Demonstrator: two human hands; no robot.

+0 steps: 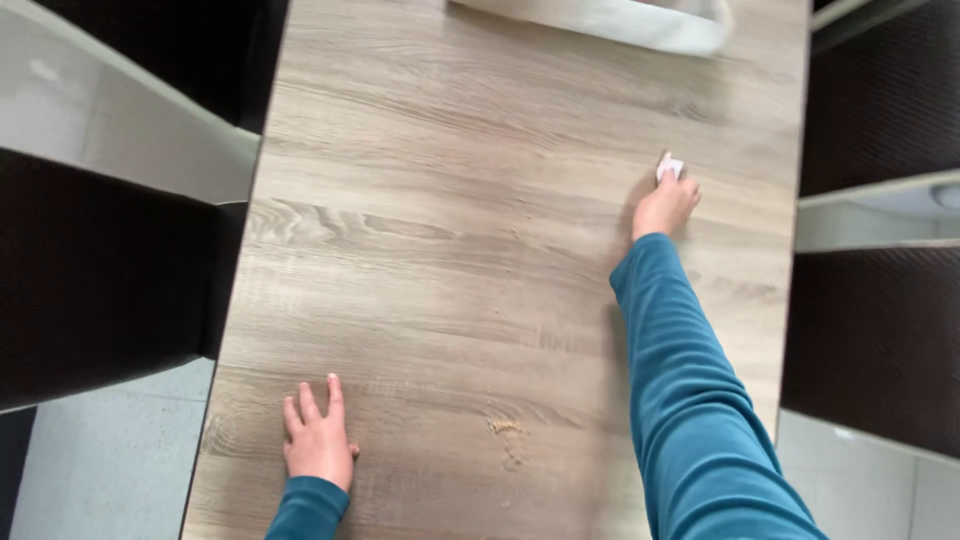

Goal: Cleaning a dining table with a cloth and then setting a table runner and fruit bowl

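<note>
Crumpled white wad (669,167), likely a tissue or small cloth, sits far right on the wood-grain table (430,230), pinched under the fingertips of the right hand (664,205). Right arm in a teal sleeve (690,400) reaches out long across the top; that hand is closed down on the wad, pressing it to the surface. Left hand (318,437) lies flat and spread near the near left edge, holding nothing, palm on the wood. Small scatter of tan crumbs (508,432) lies near centre, well apart from the wad. Pale fabric item (640,22) lies at the far edge, partly cut off. Dark chairs (100,280) flank both sides. Judgement: wad looks light, soft, easily bunched, not fragile; it would slide readily on the smooth top. Best held bunched from above with several fingertips.
</note>
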